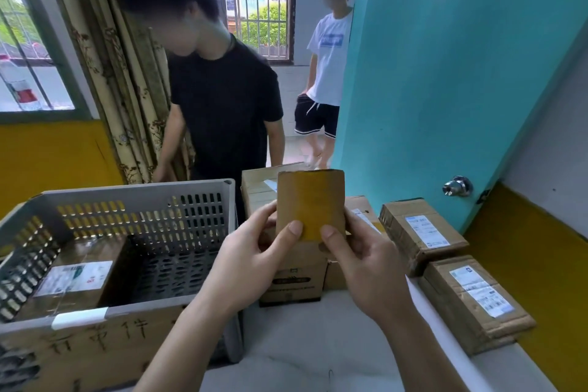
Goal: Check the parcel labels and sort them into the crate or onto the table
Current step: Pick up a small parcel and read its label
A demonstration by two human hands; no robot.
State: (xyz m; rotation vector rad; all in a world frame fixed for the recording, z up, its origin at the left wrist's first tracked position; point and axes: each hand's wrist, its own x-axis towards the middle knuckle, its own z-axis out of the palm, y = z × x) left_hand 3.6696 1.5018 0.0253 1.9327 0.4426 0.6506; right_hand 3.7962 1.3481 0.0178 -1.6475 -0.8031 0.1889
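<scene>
The crate at left has one parcel inside. My left hand and right hand pinch a small parcel upright above the tabletop, probably to find its label; this face shows none.

Matt brown cardboard parcel, glossy tape down it; perforated grey plastic crate.

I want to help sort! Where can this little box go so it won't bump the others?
Bare table lies between the crate and the two labelled parcels along the wall. The crate's right half, beside its one parcel, is free too. Behind the small parcel in both hands, boxes crowd together.
</scene>
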